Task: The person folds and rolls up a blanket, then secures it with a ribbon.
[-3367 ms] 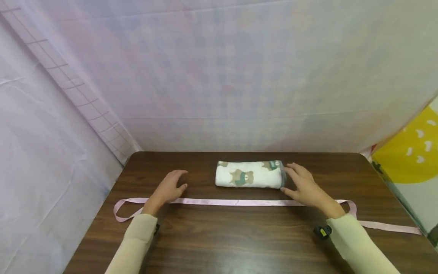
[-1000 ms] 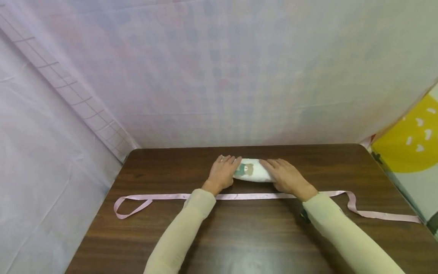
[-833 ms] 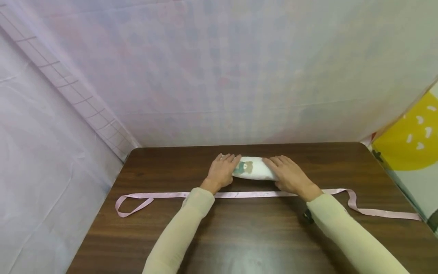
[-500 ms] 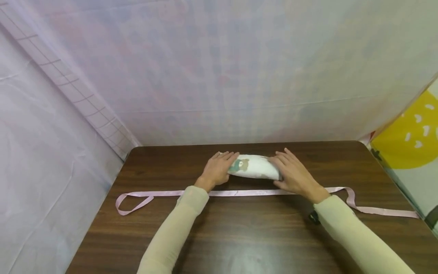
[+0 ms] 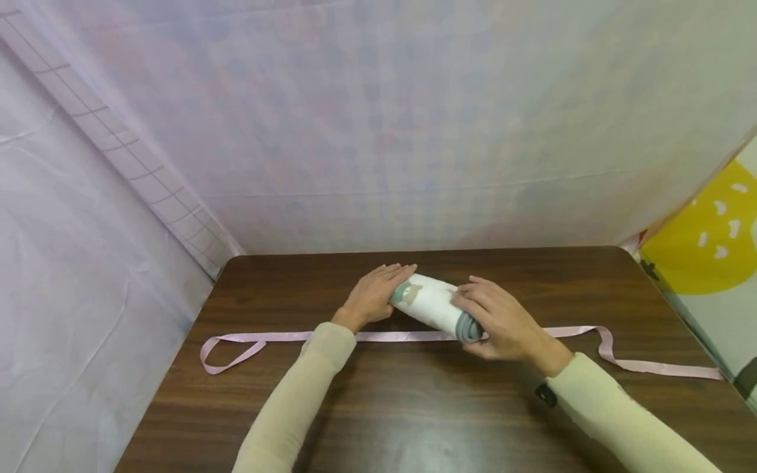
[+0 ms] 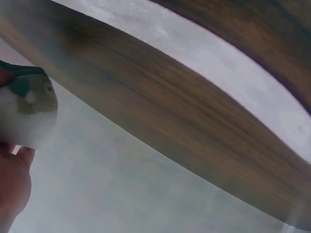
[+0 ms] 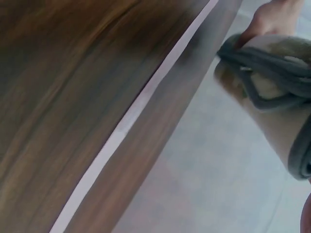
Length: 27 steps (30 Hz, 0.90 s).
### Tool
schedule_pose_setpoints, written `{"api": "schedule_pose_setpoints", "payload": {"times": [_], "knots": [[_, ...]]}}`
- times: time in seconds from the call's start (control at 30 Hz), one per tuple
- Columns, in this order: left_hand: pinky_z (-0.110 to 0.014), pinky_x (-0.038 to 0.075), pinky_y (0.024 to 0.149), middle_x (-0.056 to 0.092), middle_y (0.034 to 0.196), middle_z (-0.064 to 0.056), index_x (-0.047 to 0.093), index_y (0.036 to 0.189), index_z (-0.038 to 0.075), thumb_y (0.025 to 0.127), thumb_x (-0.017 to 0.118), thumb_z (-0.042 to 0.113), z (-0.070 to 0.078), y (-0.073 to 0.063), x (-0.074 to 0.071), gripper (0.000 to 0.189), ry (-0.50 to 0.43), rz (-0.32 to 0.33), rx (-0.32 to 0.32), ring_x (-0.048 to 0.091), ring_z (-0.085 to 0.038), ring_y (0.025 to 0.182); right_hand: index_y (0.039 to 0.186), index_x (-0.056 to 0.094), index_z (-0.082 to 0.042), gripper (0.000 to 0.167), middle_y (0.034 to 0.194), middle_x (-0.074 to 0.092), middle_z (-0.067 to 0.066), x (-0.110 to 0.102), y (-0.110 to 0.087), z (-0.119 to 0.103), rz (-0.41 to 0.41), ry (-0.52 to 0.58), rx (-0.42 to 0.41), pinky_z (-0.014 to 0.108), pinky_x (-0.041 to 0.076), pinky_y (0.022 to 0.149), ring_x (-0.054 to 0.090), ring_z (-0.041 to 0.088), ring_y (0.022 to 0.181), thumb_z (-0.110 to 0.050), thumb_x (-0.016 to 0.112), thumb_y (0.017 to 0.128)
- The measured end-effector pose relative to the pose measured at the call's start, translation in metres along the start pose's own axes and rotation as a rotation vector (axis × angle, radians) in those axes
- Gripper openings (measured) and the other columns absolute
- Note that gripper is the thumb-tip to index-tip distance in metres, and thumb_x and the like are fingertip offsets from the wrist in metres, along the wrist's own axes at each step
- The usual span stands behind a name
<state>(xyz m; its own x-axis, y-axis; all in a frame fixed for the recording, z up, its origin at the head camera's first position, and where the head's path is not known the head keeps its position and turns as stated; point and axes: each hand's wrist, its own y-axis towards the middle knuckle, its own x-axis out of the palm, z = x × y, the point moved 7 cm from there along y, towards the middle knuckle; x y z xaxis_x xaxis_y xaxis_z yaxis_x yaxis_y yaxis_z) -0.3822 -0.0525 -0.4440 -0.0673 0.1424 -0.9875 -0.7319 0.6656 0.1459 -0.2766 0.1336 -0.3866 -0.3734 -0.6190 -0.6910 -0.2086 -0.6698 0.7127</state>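
A rolled towel, white with a bear print and grey edging, slants between my hands in the head view, its right end nearer me. My left hand grips the far left end, with fingers over the top. My right hand holds the near right end, where the coiled grey edge shows. In the right wrist view the towel roll appears raised off the table. A pink ribbon stretches across the table; the right end of the roll and my right hand cover part of it.
The ribbon's left end makes a loop on the brown wooden table, and its right end bends toward the right edge. A pale patterned cloth hangs behind the table, with a white sheet at the left.
Both hands first hovered beside the roll lying on the table, then took its ends. In the last half second its right end has swung toward me, showing the grey coil.
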Motion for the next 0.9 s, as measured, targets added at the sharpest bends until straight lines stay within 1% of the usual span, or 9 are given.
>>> {"api": "schedule_pose_setpoints", "payload": {"times": [0.1,0.17,0.27,0.3,0.4,0.53,0.57,0.67,0.9], "knots": [[-0.036,0.024,0.120,0.040,0.156,-0.001,0.028,0.157,0.021,0.076,0.081,0.009,0.002,0.002,0.000,0.098,0.021,0.012,0.015,0.037,-0.019,0.144,0.111,0.065,0.004,0.055,0.106,0.065,0.019,-0.002,0.006,-0.013,0.032,-0.006,-0.065,0.054,0.040,0.106,0.063,0.039,0.104,-0.042,0.065,0.082],[-0.036,0.024,0.120,0.040,0.157,0.000,0.027,0.158,0.021,0.076,0.082,0.010,0.004,0.003,0.000,0.099,0.041,0.018,0.031,0.037,-0.018,0.144,0.111,0.065,0.001,0.055,0.110,0.065,0.020,-0.001,0.008,-0.020,0.025,-0.020,-0.082,0.056,0.040,0.106,0.062,0.041,0.108,-0.049,0.056,0.092],[-0.036,0.024,0.120,0.038,0.158,0.000,0.026,0.158,0.021,0.075,0.083,0.011,0.006,0.006,0.000,0.100,0.071,0.022,0.052,0.036,-0.018,0.145,0.113,0.066,-0.001,0.058,0.119,0.066,0.020,0.001,0.008,-0.027,-0.012,-0.049,-0.088,0.059,0.044,0.101,0.061,0.044,0.112,-0.054,0.046,0.098],[-0.036,0.024,0.120,0.038,0.158,0.000,0.026,0.158,0.021,0.075,0.083,0.012,0.006,0.006,0.000,0.101,0.080,0.021,0.055,0.035,-0.018,0.145,0.115,0.066,-0.002,0.057,0.122,0.065,0.021,0.002,0.007,-0.028,-0.032,-0.063,-0.084,0.058,0.046,0.098,0.062,0.044,0.112,-0.053,0.046,0.098],[-0.037,0.024,0.120,0.038,0.158,0.000,0.027,0.158,0.021,0.074,0.085,0.013,0.006,0.008,0.001,0.102,0.101,0.019,0.067,0.035,-0.018,0.145,0.120,0.066,-0.005,0.054,0.126,0.065,0.020,0.007,0.006,-0.033,-0.098,-0.087,-0.062,0.053,0.054,0.088,0.064,0.042,0.111,-0.047,0.064,0.087],[-0.037,0.024,0.120,0.039,0.157,0.000,0.026,0.158,0.021,0.075,0.086,0.016,0.008,0.011,0.007,0.103,0.138,0.002,0.096,0.034,-0.018,0.145,0.125,0.064,-0.006,0.080,0.125,0.066,0.019,0.012,0.005,-0.041,-0.178,-0.125,-0.024,0.046,0.058,0.080,0.067,0.038,0.106,-0.042,0.088,0.058],[-0.037,0.024,0.120,0.039,0.157,0.000,0.025,0.158,0.021,0.075,0.086,0.018,0.009,0.012,0.009,0.102,0.147,-0.005,0.105,0.034,-0.018,0.146,0.126,0.064,-0.006,0.084,0.124,0.067,0.019,0.014,0.005,-0.044,-0.196,-0.131,-0.015,0.046,0.059,0.078,0.068,0.037,0.106,-0.042,0.090,0.054],[-0.037,0.024,0.120,0.039,0.157,0.000,0.026,0.158,0.021,0.079,0.084,0.023,0.013,0.014,0.012,0.098,0.171,-0.023,0.128,0.034,-0.018,0.146,0.127,0.063,-0.006,0.089,0.123,0.067,0.020,0.017,0.006,-0.052,-0.259,-0.154,0.011,0.044,0.059,0.076,0.069,0.036,0.104,-0.043,0.093,0.052],[-0.036,0.021,0.121,0.034,0.159,0.003,0.026,0.158,0.022,0.091,0.072,0.034,0.029,0.023,0.011,0.083,0.230,-0.046,0.180,0.032,-0.017,0.146,0.127,0.064,-0.007,0.084,0.121,0.068,0.019,0.022,0.012,-0.074,-0.395,-0.277,0.023,0.042,0.059,0.078,0.068,0.034,0.105,-0.049,0.089,0.060]]}}
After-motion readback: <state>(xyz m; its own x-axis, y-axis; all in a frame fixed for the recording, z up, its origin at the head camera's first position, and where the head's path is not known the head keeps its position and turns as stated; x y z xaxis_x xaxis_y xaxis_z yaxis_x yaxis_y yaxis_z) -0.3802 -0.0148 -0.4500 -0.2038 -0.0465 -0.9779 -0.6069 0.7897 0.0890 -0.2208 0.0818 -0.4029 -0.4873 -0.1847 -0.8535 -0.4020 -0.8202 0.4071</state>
